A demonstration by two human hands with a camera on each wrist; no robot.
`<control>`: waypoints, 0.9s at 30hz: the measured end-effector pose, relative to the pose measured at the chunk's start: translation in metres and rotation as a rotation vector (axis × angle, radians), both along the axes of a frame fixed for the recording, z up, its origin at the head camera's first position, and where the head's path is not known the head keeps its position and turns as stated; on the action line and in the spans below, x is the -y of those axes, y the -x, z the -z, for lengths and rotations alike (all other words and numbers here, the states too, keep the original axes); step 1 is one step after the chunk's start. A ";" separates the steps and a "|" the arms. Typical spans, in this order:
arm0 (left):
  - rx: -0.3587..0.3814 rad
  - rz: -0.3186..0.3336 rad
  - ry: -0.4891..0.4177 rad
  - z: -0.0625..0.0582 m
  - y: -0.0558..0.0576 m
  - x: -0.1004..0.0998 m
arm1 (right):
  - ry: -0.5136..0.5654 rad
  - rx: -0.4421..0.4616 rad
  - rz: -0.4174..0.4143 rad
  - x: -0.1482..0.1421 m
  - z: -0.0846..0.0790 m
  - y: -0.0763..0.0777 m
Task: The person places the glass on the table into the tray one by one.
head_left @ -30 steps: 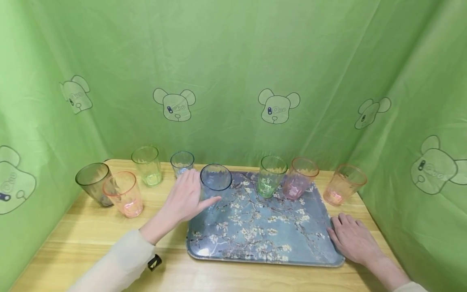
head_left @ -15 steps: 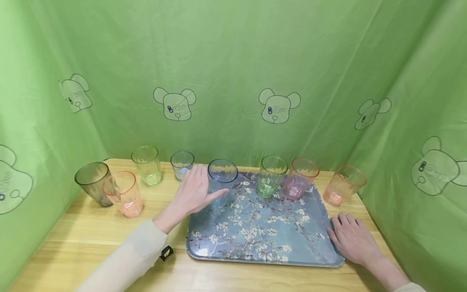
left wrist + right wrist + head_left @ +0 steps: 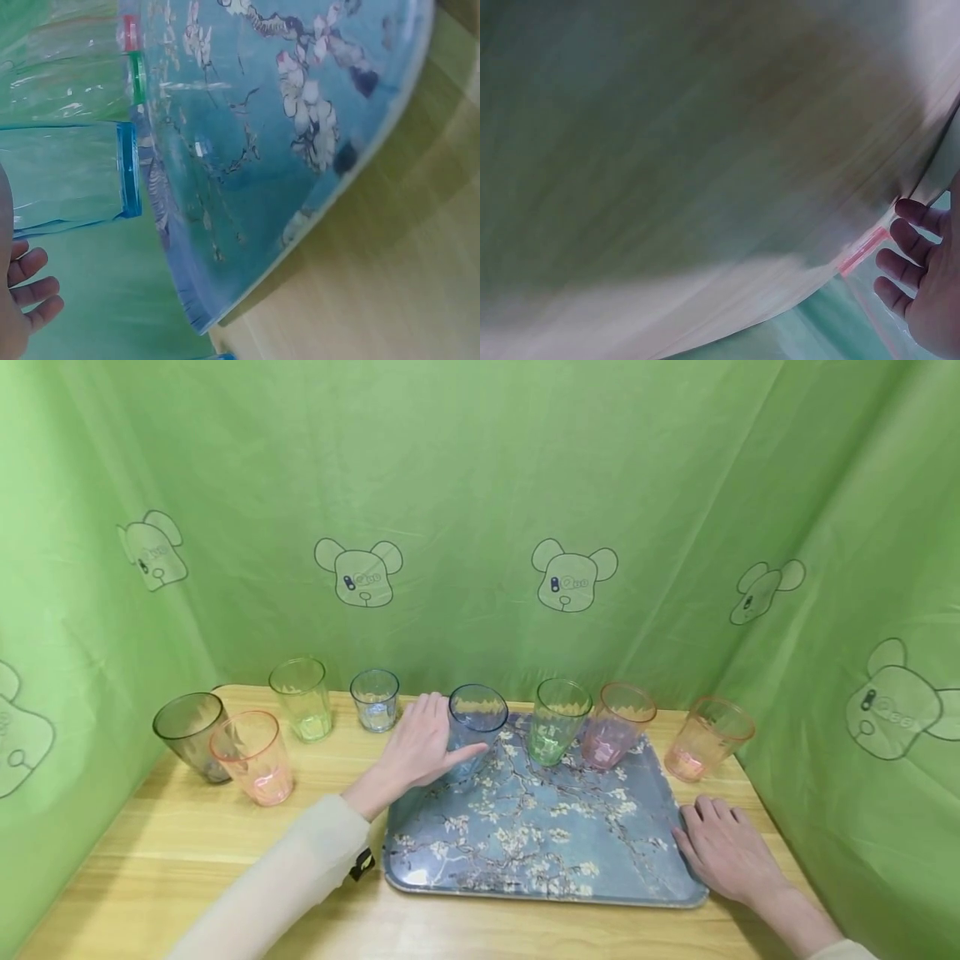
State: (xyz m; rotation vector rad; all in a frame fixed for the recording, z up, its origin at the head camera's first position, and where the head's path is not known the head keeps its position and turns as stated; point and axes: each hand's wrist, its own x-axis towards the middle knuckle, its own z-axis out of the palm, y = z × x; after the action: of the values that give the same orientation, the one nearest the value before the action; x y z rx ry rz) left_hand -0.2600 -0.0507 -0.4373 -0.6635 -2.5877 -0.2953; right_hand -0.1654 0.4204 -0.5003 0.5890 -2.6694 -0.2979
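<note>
My left hand [image 3: 420, 743] holds a tall blue drinking glass [image 3: 477, 714] over the far left part of a blossom-patterned tray [image 3: 551, 897]. The thumb crosses the front of the glass; the other fingers lie along its left side. In the left wrist view the blue glass's base [image 3: 129, 169] shows close to the tray's far rim. To its right on the tray stand a green glass [image 3: 558, 722] and a pinkish-purple glass [image 3: 617, 727]. My right hand [image 3: 727, 852] rests loosely at the tray's right edge, holding nothing, fingers slightly bent in the right wrist view.
On the wooden table left of the tray stand a small blue glass [image 3: 375, 702], a yellow-green glass [image 3: 303, 702], an orange-pink glass [image 3: 258, 760] and a dark grey glass [image 3: 187, 735]. Another orange glass [image 3: 708, 739] stands right of the tray. A green curtain [image 3: 465, 485] encloses the table.
My left hand and the tall blue glass have moved right and slightly away, bringing the glass nearer the green one. The right hand, tray and other glasses have not moved.
</note>
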 end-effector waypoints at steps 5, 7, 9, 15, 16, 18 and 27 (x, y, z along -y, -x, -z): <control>0.043 -0.004 -0.001 0.004 0.006 -0.007 | 0.000 0.004 0.005 0.001 -0.002 -0.001; 0.053 -0.006 -0.006 0.004 0.008 -0.010 | -0.001 0.008 0.008 0.001 -0.002 -0.001; 0.061 -0.008 -0.019 0.004 0.009 -0.013 | 0.000 0.010 0.011 0.001 -0.002 -0.002; 0.071 -0.006 -0.038 0.004 0.016 -0.021 | 0.006 0.019 0.019 0.001 0.000 -0.002; 0.073 -0.005 -0.038 0.004 0.017 -0.022 | 0.006 0.022 0.021 0.000 0.000 -0.002; 0.081 -0.005 -0.038 0.006 0.019 -0.023 | 0.006 0.028 0.024 0.000 0.001 -0.001; 0.109 -0.001 -0.069 0.013 0.029 -0.029 | 0.004 0.026 0.026 -0.001 0.002 0.000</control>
State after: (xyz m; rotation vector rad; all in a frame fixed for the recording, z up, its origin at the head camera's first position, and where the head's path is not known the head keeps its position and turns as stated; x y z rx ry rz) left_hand -0.2891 -0.0216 -0.4507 -0.6380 -2.6668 -0.4298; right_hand -0.1652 0.4218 -0.5025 0.5605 -2.7035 -0.2947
